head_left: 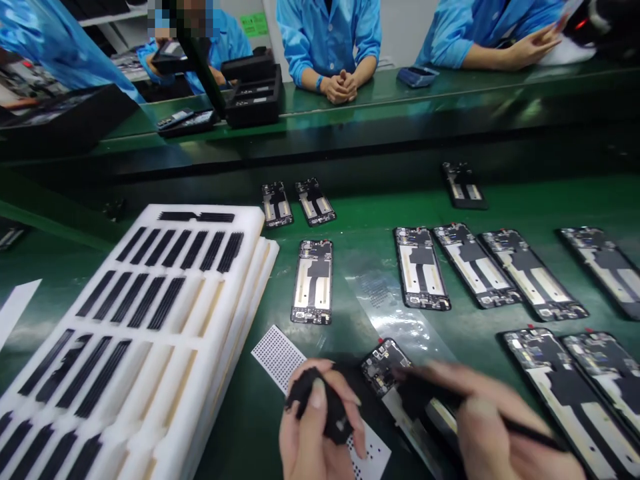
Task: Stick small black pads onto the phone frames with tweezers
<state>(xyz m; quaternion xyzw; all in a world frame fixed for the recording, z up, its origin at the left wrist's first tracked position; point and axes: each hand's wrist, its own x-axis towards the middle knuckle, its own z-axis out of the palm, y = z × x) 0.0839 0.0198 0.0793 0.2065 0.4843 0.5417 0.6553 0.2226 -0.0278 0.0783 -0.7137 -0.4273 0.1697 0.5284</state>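
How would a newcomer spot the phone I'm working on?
On the green table, look right from the white foam tray to your left hand. Just past it lies the open phone, the only one between that hand and your right hand.

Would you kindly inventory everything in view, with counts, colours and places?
Opened phones: at least eleven, black and silver, centre and right
Foam trays: one stack, white, left
Strips: many, black, in foam slots
Dotted sheet: apparently one, white, bottom centre
Plastic film: one, transparent, centre right
Paper: one, white, left edge
Bins: several, black, upper left
Case: one, blue, upper middle
Sign: one, green, top left
Co-workers: four, blue coats, top
Workbench: one, green, foreground
Wad: one, black, in left hand
Slim tool: one, dark, in right hand
Left hand: one, bare, bottom centre
Right hand: one, bare, bottom right
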